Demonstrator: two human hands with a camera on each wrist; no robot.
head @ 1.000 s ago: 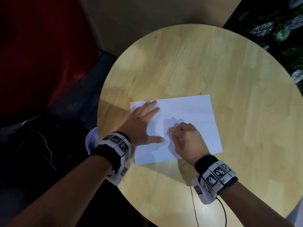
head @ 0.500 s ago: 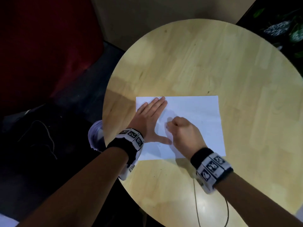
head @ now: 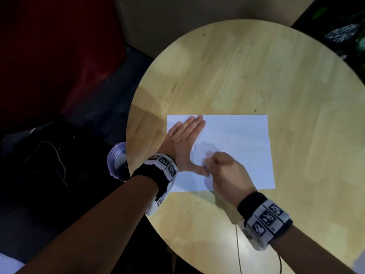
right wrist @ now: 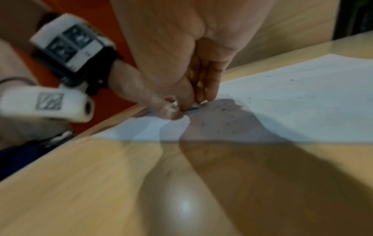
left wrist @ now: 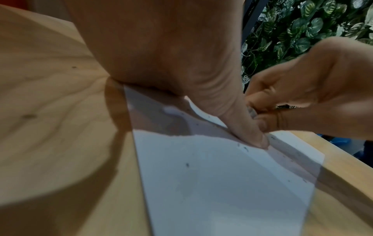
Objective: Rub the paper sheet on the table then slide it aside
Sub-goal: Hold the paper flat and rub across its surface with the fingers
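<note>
A white paper sheet (head: 237,139) lies flat on the round wooden table (head: 237,66), with dark specks scattered on it (left wrist: 212,183). My left hand (head: 183,141) presses flat on the sheet's left part, fingers straight and thumb (left wrist: 248,132) stretched to the right. My right hand (head: 223,173) is curled, its fingertips pinching a small pale object (right wrist: 193,107) against the paper right beside the left thumb tip. Most of that object is hidden by the fingers, and the right wrist view is blurred.
The table edge curves close by on the left and near side. A pale round thing (head: 116,159) sits below the left edge. Leafy plants (head: 345,32) stand at the far right, a red surface (head: 49,56) at the left. A thin cable (head: 239,250) hangs from my right wrist.
My right hand's fingertips have moved across the sheet toward me, ending against the left thumb tip. The left hand has stayed flat on the paper. The sheet has not visibly shifted.
</note>
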